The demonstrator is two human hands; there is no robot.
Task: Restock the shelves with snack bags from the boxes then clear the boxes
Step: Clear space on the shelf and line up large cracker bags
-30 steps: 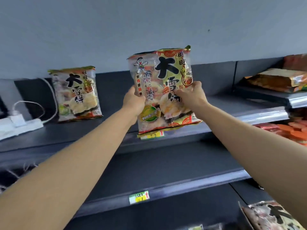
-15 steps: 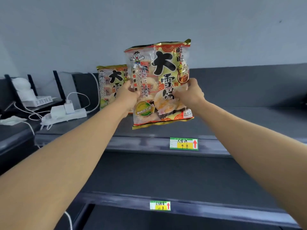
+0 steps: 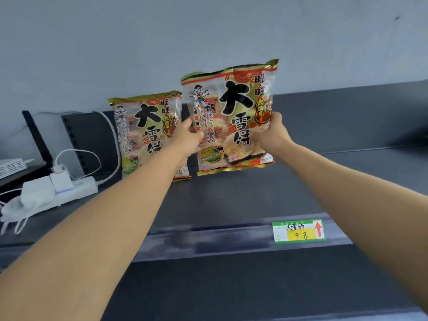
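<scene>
Gripping snack bag (image 3: 234,121) upright | left hand (image 3: 187,140), right hand (image 3: 271,133) | arms outstretched

**Open shelf to the right, clutter to the left**

The dark shelf (image 3: 231,198) lies bare to the right of the held snack bag (image 3: 231,117) — free passage there. Leftward, a standing snack bag (image 3: 144,133) sits just beside it, then a white power strip (image 3: 69,191) with plugs and cables blocks the far end

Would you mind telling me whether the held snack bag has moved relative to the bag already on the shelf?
Yes. The held snack bag now sits just right of the shelved bag, no longer covering it, and lower toward the shelf.
</scene>
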